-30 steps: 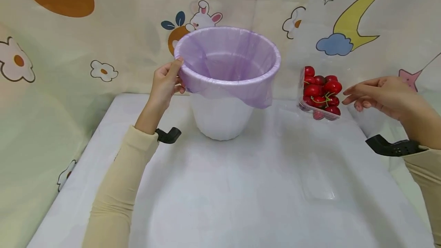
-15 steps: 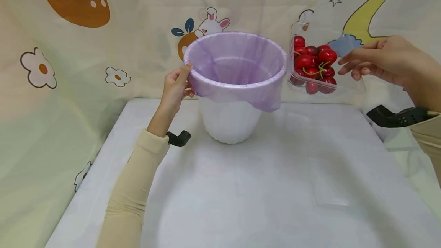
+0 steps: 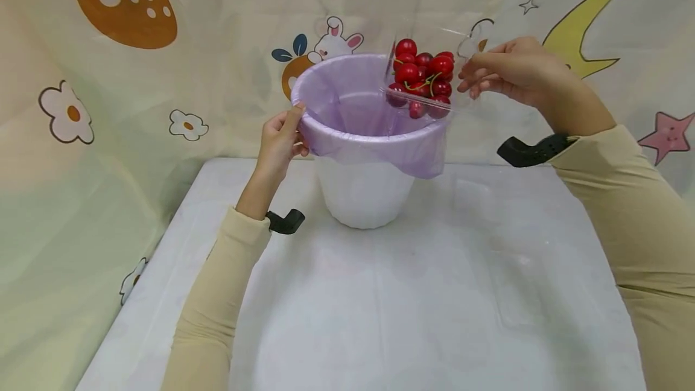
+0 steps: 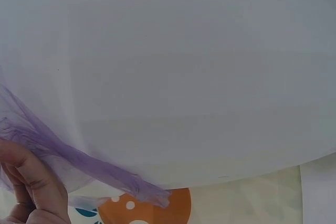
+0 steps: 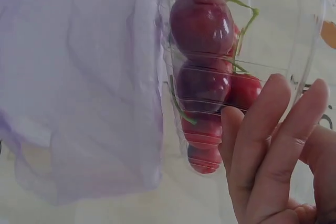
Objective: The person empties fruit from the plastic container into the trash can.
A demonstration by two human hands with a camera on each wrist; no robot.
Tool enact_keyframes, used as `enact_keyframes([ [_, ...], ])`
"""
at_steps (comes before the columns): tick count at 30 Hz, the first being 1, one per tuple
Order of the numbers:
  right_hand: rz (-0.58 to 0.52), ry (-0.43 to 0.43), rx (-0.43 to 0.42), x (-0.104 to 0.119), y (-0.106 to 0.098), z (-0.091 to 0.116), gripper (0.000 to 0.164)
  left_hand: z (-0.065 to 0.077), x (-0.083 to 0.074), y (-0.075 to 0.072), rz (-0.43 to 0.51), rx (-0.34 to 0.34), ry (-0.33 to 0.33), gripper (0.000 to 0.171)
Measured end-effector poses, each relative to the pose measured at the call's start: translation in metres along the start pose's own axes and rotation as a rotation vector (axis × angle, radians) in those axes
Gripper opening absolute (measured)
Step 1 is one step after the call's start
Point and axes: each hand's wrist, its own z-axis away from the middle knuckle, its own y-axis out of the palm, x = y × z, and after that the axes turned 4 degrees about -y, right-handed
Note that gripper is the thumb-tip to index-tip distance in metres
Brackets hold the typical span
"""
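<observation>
A white bucket (image 3: 365, 195) lined with a thin purple plastic bag (image 3: 374, 148) stands at the back of the table. My left hand (image 3: 279, 140) grips its rim on the left side, thumb on top over the folded bag. My right hand (image 3: 513, 74) holds a clear plastic box (image 3: 429, 98) by its right side. Red cherries (image 3: 418, 71), some with green stems, lie inside it. In the head view the box overlaps the bucket's back right rim. In the right wrist view, cherries (image 5: 202, 24) show through the box wall, close beside the purple bag (image 5: 105, 77).
A white-covered table (image 3: 347, 306) spreads in front of the bucket. On its right lies a flat clear plastic piece (image 3: 518, 288). Behind hangs a cream cloth (image 3: 217, 41) printed with cartoon figures.
My right hand has raised the box of cherries from the table's back right and carried it left to the bucket's rim. My left hand keeps its grip on the rim.
</observation>
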Motion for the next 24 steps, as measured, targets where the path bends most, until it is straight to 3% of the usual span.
enact_keyframes([
  [7,-0.070,-0.015,-0.030,0.004,0.032,-0.021,0.016,0.002,0.001,-0.002,0.016,-0.003,0.005,0.032],
  [11,0.012,-0.062,-0.073,0.000,0.045,-0.027,0.014,0.001,0.000,-0.001,0.019,-0.004,0.000,0.030],
  [15,0.139,-0.129,-0.115,-0.009,0.054,-0.029,0.023,0.001,0.000,0.000,0.007,-0.004,0.003,0.030],
  [21,0.130,-0.245,-0.143,-0.022,0.062,-0.034,0.018,0.000,0.000,-0.001,-0.003,-0.006,0.000,0.031],
  [24,0.197,-0.334,-0.180,-0.028,0.064,-0.036,0.017,0.000,0.001,-0.001,-0.001,-0.011,-0.004,0.032],
])
